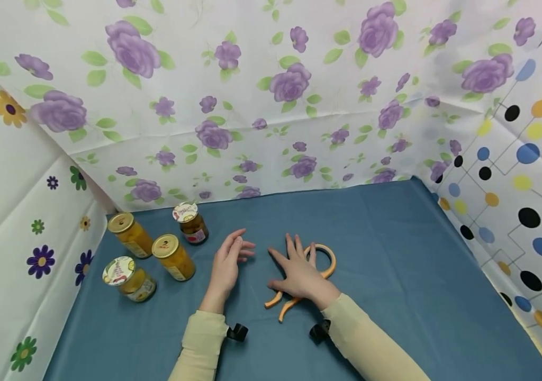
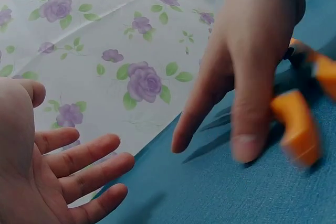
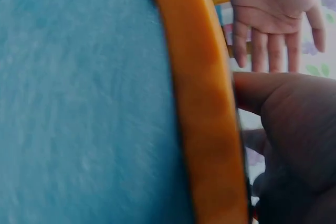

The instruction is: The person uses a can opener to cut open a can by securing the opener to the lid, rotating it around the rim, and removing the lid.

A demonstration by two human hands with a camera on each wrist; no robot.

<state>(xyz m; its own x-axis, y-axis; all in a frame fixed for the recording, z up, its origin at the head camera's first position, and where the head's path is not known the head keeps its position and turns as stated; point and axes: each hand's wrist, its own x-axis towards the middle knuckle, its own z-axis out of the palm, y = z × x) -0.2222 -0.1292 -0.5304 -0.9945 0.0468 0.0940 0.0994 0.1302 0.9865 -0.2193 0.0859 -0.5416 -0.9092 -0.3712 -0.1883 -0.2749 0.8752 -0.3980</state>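
Note:
An orange plier-like tool [image 1: 332, 260] with a round loop and two handles lies on the blue cloth. My right hand [image 1: 301, 275] is over its middle, palm down, fingers spread and straight. In the right wrist view one orange handle [image 3: 197, 82] runs close beside the thumb. The left hand [image 1: 225, 264] is held to the left of the tool, palm turned inward, fingers loosely extended and holding nothing. In the left wrist view, the left hand [image 2: 68, 177] shows its palm, and the right hand [image 2: 247, 72] points down beside a blurred orange handle end [image 2: 299, 129].
Several glass jars stand at the left: two with gold lids, one at the back [image 1: 130, 235] and one nearer [image 1: 174, 257], and two with white printed lids, one dark [image 1: 191, 223] and one yellowish [image 1: 130, 279]. Patterned cloth walls [image 1: 252, 106] enclose the blue table [image 1: 395, 296].

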